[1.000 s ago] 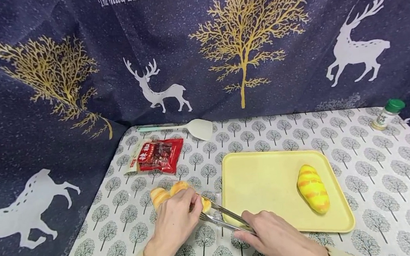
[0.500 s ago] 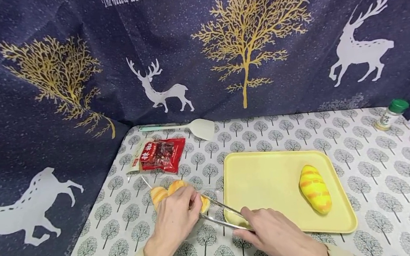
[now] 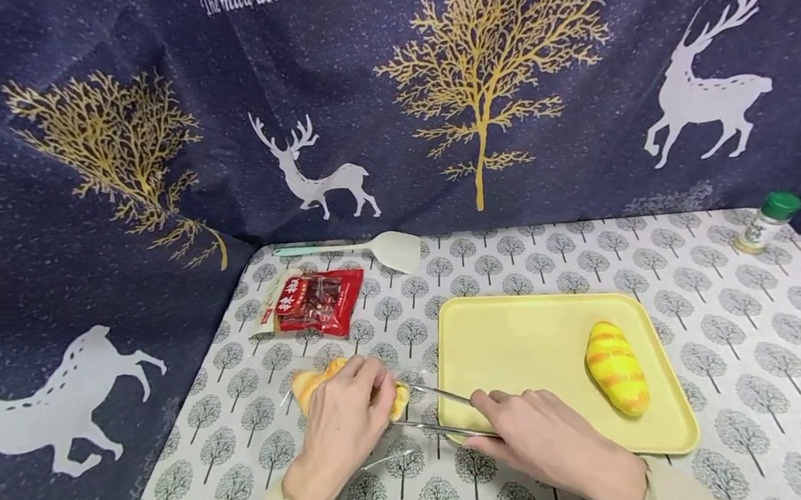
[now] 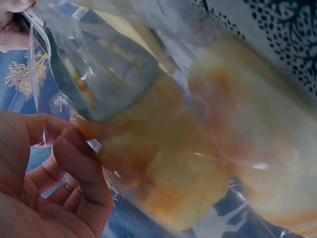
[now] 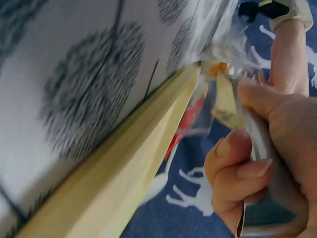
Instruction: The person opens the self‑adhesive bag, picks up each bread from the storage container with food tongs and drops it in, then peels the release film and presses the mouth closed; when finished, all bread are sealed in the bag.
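Note:
Two orange-brown bread rolls lie inside a clear plastic bag, left of the yellow tray. My left hand pinches the edge of the bag beside its opening and covers part of the bread in the head view. Metal tongs reach into the bag, and their slotted end lies against one roll in the left wrist view. Around the handle of the tongs curl the fingers of my right hand, at the tray's near left. Whether the tongs squeeze the roll, I cannot tell.
On the yellow tray rests a striped yellow bread. A red snack packet and a pale spatula lie at the back left. A green-capped shaker stands at the back right.
The two arms of the tongs have spread wider apart, and the right hand has risen slightly with them. My left hand stays at the bag.

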{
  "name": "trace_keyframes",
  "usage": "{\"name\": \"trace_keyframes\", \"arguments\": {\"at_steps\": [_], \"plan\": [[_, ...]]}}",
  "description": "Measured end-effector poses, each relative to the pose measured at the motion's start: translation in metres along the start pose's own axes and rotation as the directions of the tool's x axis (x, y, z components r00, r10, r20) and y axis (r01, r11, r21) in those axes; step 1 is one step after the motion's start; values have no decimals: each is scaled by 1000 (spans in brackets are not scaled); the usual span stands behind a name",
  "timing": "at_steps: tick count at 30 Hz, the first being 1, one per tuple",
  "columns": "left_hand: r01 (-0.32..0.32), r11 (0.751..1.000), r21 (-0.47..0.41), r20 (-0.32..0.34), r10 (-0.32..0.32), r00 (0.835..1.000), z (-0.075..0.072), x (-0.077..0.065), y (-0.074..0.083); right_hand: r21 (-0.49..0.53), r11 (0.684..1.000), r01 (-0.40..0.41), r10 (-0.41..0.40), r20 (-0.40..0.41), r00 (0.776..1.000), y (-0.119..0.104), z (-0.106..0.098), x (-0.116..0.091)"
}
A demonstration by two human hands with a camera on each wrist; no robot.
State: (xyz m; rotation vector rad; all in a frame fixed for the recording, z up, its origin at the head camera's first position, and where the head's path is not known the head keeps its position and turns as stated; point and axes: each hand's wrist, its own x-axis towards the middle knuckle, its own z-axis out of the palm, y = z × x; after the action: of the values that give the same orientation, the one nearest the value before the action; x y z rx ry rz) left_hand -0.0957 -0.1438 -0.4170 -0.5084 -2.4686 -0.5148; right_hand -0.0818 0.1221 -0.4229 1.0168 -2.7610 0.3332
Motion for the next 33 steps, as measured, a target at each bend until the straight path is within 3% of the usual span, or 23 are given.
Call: {"name": "trace_keyframes", "arguments": {"at_steps": [4,7,12,14,17,19,21,23,28,33], "plan": [[-11,1000,3,3,11,1000,0,0,0,-30,999,20,-20,2,1000,5,-3,2],[-73,997,-6,8,73,997,1,-1,0,-12,1000,20,-20,19,1000,7,-4,5],[-169,981,-94,-10,169,986,5,-4,1,154,987,-42,23,122,992,10,-7,10],[-182,975,-127,-19,181,983,6,-4,1,271,957,-101,51,185,981,11,-8,12],[-193,969,-154,-28,191,981,6,-4,2,441,877,-191,76,264,962,9,-6,15],[-194,968,-156,-30,192,981,6,-5,2,506,832,-226,82,290,953,7,-4,17],[-190,969,-160,-30,188,982,6,-5,1,536,810,-237,83,296,952,5,-1,19],[-182,969,-166,-22,181,983,7,-6,1,518,826,-224,84,278,957,3,0,20],[-180,961,-210,13,186,982,8,-7,1,380,914,-142,70,197,978,-3,2,20],[-185,951,-248,33,199,979,8,-7,1,160,985,-58,45,85,995,-12,5,20]]}}
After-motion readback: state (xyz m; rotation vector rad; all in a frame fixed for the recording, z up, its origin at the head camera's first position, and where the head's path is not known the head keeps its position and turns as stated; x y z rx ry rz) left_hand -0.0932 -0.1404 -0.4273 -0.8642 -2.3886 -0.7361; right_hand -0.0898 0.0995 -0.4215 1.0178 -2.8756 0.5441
